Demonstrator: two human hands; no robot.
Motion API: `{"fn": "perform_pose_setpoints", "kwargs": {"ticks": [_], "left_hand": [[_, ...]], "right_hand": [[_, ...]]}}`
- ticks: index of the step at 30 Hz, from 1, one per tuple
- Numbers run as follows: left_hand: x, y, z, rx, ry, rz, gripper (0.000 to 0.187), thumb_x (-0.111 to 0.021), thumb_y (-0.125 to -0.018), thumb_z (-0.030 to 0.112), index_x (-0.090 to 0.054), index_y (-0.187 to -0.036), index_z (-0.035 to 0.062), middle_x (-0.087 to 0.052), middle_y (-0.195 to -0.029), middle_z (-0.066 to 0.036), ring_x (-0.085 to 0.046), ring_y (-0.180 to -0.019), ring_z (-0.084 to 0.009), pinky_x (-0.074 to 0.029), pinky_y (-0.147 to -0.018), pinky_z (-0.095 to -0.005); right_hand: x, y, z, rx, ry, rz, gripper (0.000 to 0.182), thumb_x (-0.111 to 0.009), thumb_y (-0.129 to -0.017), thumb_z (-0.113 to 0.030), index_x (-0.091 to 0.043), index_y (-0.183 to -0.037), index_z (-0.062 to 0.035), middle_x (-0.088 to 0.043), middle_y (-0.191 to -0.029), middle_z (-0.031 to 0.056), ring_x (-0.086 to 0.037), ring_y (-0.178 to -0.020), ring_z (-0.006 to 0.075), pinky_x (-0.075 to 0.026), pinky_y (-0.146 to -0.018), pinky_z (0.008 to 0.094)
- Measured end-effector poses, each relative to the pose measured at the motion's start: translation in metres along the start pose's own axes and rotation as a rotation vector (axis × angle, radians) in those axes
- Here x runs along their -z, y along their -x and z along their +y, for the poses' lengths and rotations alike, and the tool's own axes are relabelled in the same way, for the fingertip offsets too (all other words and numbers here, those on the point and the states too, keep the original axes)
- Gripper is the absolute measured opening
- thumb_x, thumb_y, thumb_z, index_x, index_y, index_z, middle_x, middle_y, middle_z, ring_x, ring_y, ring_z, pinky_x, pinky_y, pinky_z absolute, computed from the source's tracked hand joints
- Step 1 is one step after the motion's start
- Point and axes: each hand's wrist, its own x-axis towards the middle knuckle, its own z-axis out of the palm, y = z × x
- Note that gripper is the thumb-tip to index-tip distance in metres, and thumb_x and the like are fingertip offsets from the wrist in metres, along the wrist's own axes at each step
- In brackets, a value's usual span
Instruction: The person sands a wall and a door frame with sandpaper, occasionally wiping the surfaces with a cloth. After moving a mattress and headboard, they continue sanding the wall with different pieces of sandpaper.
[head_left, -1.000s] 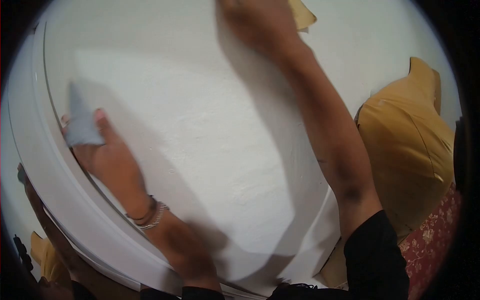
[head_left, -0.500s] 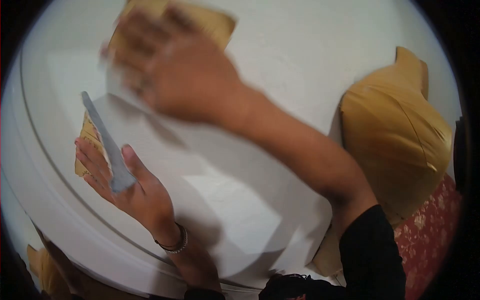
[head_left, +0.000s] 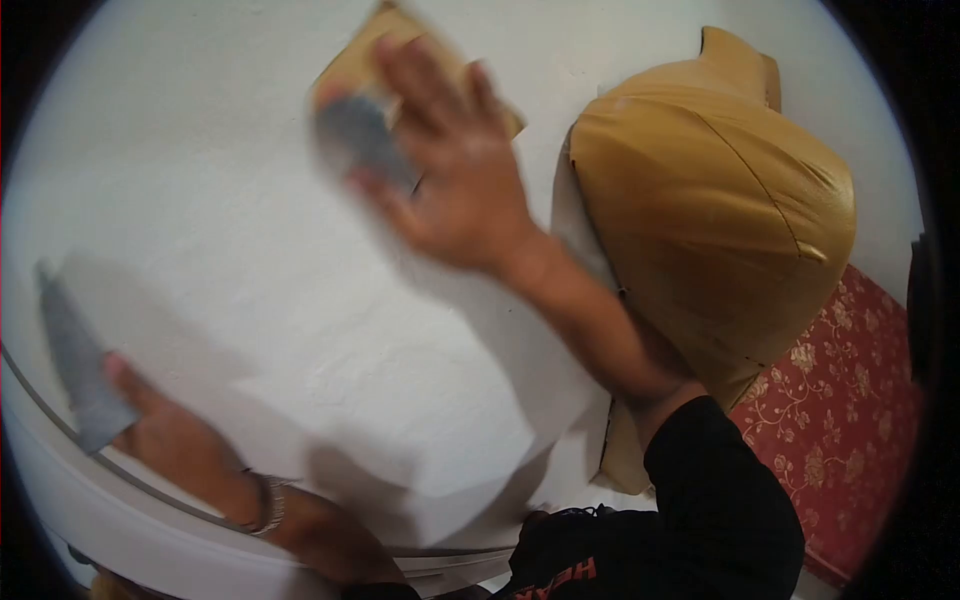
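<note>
My right hand (head_left: pixel 462 170) holds a sheet of sandpaper (head_left: pixel 352 52) over the white surface (head_left: pixel 330 380), with its fingers across the yellowish backing and the thumb by a grey part. Motion blurs this sheet. At the lower left, my left hand (head_left: pixel 185 435) grips a second, smaller piece of sandpaper (head_left: pixel 75 355). Its grey face shows beside the thumb, while the other fingers are hidden behind it. A bracelet circles the left wrist.
A golden upholstered chair (head_left: pixel 715 190) stands close on the right, near my right forearm. Beyond it lies a red floral carpet (head_left: pixel 820 420). The white surface's curved edge (head_left: pixel 150 490) runs along the lower left.
My right hand has shifted rightward and turned, so a grey part of its sheet now shows. The left hand sits lower and farther left. The chair appears farther left as the view shifts.
</note>
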Motion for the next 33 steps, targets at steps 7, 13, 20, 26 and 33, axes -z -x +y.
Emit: {"fn": "perform_pose_setpoints", "kwargs": {"ticks": [7,13,20,26,33], "left_hand": [[0.005,-0.006,0.003,0.387,0.061,0.016,0.073,-0.035,-0.083,0.053,-0.045,-0.1,-0.0178,-0.05,-0.099,-0.031,-0.056,-0.085,-0.0312,-0.047,-0.074,-0.032],[0.01,-0.006,0.0,0.56,0.117,-0.01,0.067,-0.04,-0.083,0.051,-0.05,-0.097,-0.0139,-0.053,-0.099,-0.024,-0.055,-0.081,-0.0272,-0.046,-0.072,-0.0316],[0.001,-0.006,-0.01,0.394,0.091,0.015,0.065,-0.041,-0.083,0.049,-0.048,-0.101,-0.0136,-0.052,-0.1,-0.025,-0.054,-0.084,-0.0279,-0.045,-0.076,-0.0328],[0.004,0.037,0.018,-0.122,0.048,0.034,0.06,-0.042,-0.085,0.038,-0.026,-0.125,-0.004,-0.034,-0.125,-0.021,-0.036,-0.114,-0.0294,-0.028,-0.095,-0.0406],[0.019,0.082,0.017,-0.061,0.076,-0.154,0.054,-0.04,-0.088,0.028,-0.02,-0.13,0.002,-0.025,-0.133,-0.015,-0.025,-0.123,-0.0296,-0.009,-0.102,-0.0377]], "right_hand": [[0.014,-0.022,0.045,-0.404,0.05,-0.072,0.06,-0.027,-0.086,-0.038,-0.024,-0.126,0.0076,-0.018,-0.133,0.0231,-0.009,-0.127,0.0307,-0.003,-0.102,0.0405],[0.014,-0.022,0.045,-0.374,0.115,-0.091,0.062,-0.027,-0.086,-0.039,-0.021,-0.126,0.0079,-0.015,-0.134,0.0232,-0.008,-0.127,0.0314,-0.003,-0.102,0.0418],[0.014,-0.022,0.043,-0.389,0.05,-0.076,0.062,-0.025,-0.087,-0.039,-0.022,-0.125,0.0094,-0.017,-0.133,0.0239,-0.009,-0.127,0.0322,-0.004,-0.102,0.0424],[-0.004,0.015,0.029,-0.186,0.016,0.044,0.04,-0.047,-0.079,-0.029,-0.05,-0.113,-0.0073,-0.028,-0.132,0.0155,-0.028,-0.122,0.0307,-0.013,-0.098,0.0514],[0.026,0.06,-0.022,0.155,-0.151,-0.413,0.057,-0.058,-0.065,-0.029,-0.044,-0.121,-0.0254,-0.03,-0.132,0.012,-0.027,-0.124,0.0255,-0.019,-0.095,0.0546]]}}
